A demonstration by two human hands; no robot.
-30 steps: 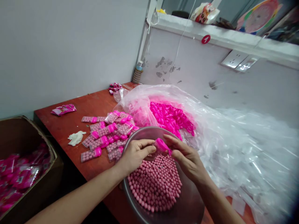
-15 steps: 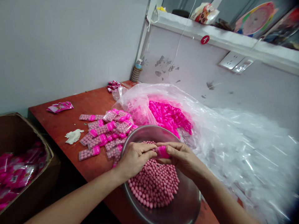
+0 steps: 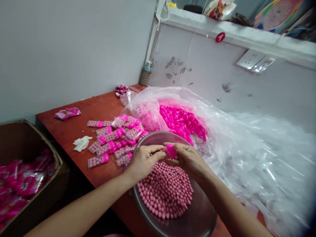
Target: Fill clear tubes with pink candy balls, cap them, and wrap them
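Observation:
Above a metal bowl [image 3: 201, 215] of pink beads [image 3: 165, 194], my two hands meet around one small clear container with a bright pink cap [image 3: 170, 151]. My left hand [image 3: 145, 161] pinches the clear end, mostly hidden behind its fingers. On the cap side, my right hand [image 3: 189, 159] closes its thumb and fingers on the pink part. Left of the bowl lies a pile of capped clear containers filled with pink beads [image 3: 107, 148]. Behind the bowl, a clear plastic bag [image 3: 148, 93] lies open over many loose pink caps [image 3: 181, 120].
A cardboard box [image 3: 58, 161] with pink packets [image 3: 24, 181] stands at the lower left. Pink sachets [image 3: 67, 113] and a crumpled white tissue [image 3: 82, 143] lie on the red table [image 3: 96, 102]. A large bag of clear plastic pieces [image 3: 266, 161] fills the right side.
Both hands have risen slightly with the container, and the pink cap shows at a somewhat different angle. The whole view has shifted a little; the pile looks the same.

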